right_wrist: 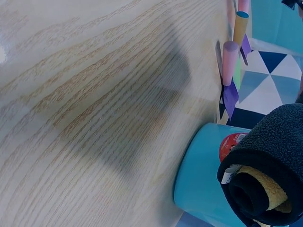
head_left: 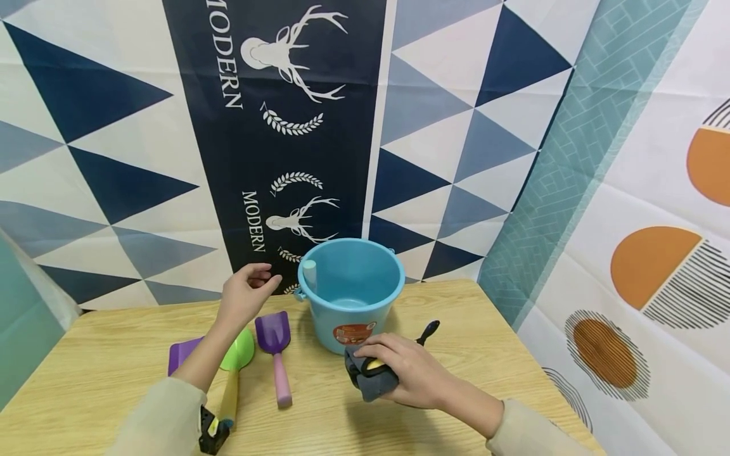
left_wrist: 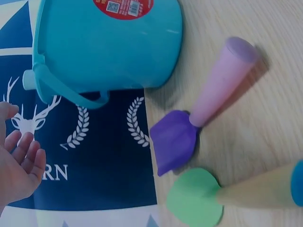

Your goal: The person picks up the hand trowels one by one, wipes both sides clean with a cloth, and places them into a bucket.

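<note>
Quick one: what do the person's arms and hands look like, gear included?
Left hand and right hand: no gloves. Pale beige sleeves end short of the wrists, leaving some forearm bare. Black device with a yellow patch by the left cuff. No cables visible.

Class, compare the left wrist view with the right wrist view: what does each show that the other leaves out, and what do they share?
Only left wrist view: a curved blue handle, the white deer print and a clear look at the left hand.
Only right wrist view: the rolled dark cloth, with its yellow inside and white tag.
Both: the blue bucket, its red label, the pink-handled purple scoop and the green spade, partly hidden in the right wrist view.
</note>
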Tool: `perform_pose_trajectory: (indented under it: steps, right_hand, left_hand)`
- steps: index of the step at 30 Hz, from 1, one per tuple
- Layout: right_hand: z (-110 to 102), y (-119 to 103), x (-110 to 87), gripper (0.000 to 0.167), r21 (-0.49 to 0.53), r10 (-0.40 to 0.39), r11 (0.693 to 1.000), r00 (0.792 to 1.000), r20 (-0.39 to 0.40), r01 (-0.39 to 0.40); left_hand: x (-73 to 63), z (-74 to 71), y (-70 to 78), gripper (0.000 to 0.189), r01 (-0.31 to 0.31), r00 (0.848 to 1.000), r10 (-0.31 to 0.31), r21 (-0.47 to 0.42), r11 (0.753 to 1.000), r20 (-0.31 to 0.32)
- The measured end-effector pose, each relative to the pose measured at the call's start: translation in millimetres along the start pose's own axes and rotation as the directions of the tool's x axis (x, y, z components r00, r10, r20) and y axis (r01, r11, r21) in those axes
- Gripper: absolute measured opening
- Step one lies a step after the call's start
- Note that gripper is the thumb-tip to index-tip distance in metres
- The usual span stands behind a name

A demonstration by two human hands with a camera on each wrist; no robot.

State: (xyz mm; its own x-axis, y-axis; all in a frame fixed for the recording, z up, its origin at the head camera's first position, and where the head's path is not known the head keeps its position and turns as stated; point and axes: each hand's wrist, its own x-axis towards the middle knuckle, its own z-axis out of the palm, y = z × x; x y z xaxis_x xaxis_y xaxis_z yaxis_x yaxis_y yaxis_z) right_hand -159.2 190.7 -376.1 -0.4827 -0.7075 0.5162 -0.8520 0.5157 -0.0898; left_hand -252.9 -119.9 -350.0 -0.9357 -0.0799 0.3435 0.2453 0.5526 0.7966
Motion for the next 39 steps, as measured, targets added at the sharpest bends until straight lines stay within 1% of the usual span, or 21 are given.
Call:
perform_pose_trajectory:
  steps: [9,12,19,23,29,34,39]
  right_hand:
    - [1,1,-0.1,0.056,0.009,-0.002,1.000,1.000,0.003,0.002]
    - [1,1,-0.1,0.056,0.009,0.003,1.000,1.000,0.012,-0.004]
    - [1,1,-1.2,0.057,0.003,0.008,1.000,1.000,0.012,-0.008]
    - [1,1,-1.0,0.057,0.010,0.007,1.000,1.000,0.014,-0.007]
    - [0,1,-0.5,0.056,0.016,0.008,1.000,1.000,0.015,-0.008]
    - [0,0,0.3,0.057,0.010,0.002,1.000,1.000,0.003,-0.002]
    - [0,-1,1.4,0.057,0.003,-0.003,1.000,1.000,0.001,0.003]
  left_hand:
    - [-9.4,-16.9,-16.6,0.039,0.002,1.000,-0.002,0.024,1.000,0.000]
    - [-13.2,-21.8,-20.4,0.038,-0.007,1.000,0.007,0.035,0.999,0.000]
    - [-22.4,-28.7,-29.7,0.037,-0.020,1.000,0.020,0.057,0.998,0.002]
    - [-26.7,-33.6,-34.2,0.037,-0.027,1.000,0.027,0.065,0.998,-0.008]
    - [-33.8,-42.4,-38.6,0.037,-0.019,0.999,0.021,0.074,0.997,-0.035]
    - [-40.6,-46.5,-43.7,0.037,-0.021,0.999,0.024,0.092,0.996,-0.026]
    - [-47.9,-50.0,-50.7,0.037,-0.014,0.999,0.017,0.100,0.995,-0.033]
